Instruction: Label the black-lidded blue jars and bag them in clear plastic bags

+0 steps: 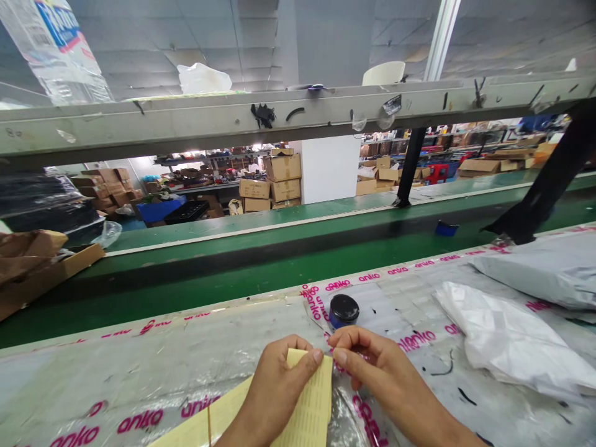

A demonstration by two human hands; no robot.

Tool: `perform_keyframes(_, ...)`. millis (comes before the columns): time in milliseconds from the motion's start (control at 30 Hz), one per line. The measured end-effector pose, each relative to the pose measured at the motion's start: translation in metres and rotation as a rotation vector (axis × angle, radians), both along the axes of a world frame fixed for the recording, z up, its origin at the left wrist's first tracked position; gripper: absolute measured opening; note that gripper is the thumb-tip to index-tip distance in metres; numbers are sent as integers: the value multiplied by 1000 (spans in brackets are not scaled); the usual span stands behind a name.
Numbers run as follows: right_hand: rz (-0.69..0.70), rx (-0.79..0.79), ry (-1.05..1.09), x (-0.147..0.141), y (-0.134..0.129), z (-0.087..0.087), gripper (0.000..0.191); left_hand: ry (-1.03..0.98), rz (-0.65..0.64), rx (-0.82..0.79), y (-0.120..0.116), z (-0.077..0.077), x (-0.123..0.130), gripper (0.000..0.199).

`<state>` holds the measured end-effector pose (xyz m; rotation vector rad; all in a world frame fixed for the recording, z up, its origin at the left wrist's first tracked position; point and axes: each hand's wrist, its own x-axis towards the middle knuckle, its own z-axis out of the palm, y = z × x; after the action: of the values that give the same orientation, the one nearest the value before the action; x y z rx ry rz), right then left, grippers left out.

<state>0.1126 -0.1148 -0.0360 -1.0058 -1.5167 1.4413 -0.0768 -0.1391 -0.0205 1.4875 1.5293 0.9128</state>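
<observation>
My left hand is closed on yellow printed paper sheets, with the thumb pressed on top near their upper edge. More of the yellow paper runs under the wrist to the lower left, where a thin brown band crosses it. Just right of the paper's upper corner is my right hand, its thumb and index finger pinched together and the other fingers curled. Whatever may be in that pinch is too small to make out. A round tub with a black top and blue side stands just beyond the right fingertips.
Pink-lettered plastic film covers the worktable. White plastic bags lie at the right. Beyond the table runs a green conveyor belt carrying a small blue piece. A pale overhead beam spans the view; a cardboard box sits left.
</observation>
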Motion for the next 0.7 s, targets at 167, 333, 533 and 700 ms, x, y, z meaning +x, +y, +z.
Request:
perform_keyframes(167,-293,-36,-23,19,23,12,29,188,38,28,4,2,-8,30)
perform_keyframes(333,-451,-187,42,31,47,9,32,444,23,226,10,-9,-20,34)
perform_keyframes(533,-450,-182,102,23,58,-3,35,450,-196,397,47,-1,-8,51)
perform_keyframes(700,-399,-175,104,22,60,-4,39,283,-339,233,86,6,22,59)
